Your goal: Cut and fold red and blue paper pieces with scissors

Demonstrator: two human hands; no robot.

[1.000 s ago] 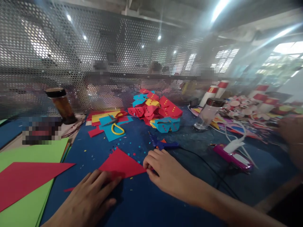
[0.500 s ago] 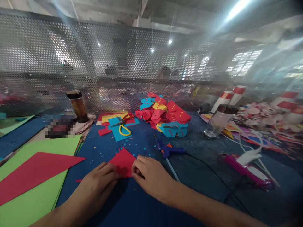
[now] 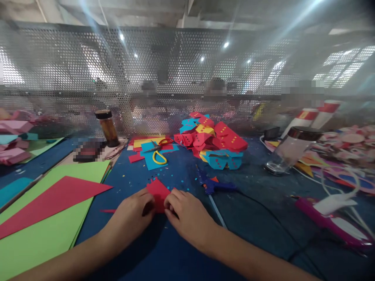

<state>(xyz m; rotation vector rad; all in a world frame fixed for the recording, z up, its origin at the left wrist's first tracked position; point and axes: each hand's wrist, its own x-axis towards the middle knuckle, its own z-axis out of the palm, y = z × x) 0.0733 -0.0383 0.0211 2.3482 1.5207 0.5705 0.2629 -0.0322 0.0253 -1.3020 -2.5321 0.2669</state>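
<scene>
A piece of red paper (image 3: 158, 194) with a pointed top lies between my hands on the blue table. My left hand (image 3: 135, 210) grips its left side with curled fingers. At its right side, my right hand (image 3: 185, 212) pinches the edge between thumb and fingers. The lower part of the paper is partly hidden by the fingers. Just right of my right hand rests a blue glue gun (image 3: 211, 184) with a glue stick in it. Beyond the paper lie scissors (image 3: 159, 156) with yellow and red handles, on blue paper (image 3: 149, 164).
A pile of folded red, blue and yellow paper pieces (image 3: 218, 136) stands at the back. Green sheets (image 3: 90, 171) with a red triangle (image 3: 64, 199) lie left. Two jars, an amber one (image 3: 108, 128) and a clear one (image 3: 291, 152), flank the middle. A magenta power strip (image 3: 316, 212) sits right.
The view has swung a little to the left, so things appear further right. My fingers have shifted on the red paper, and less of its left side shows.
</scene>
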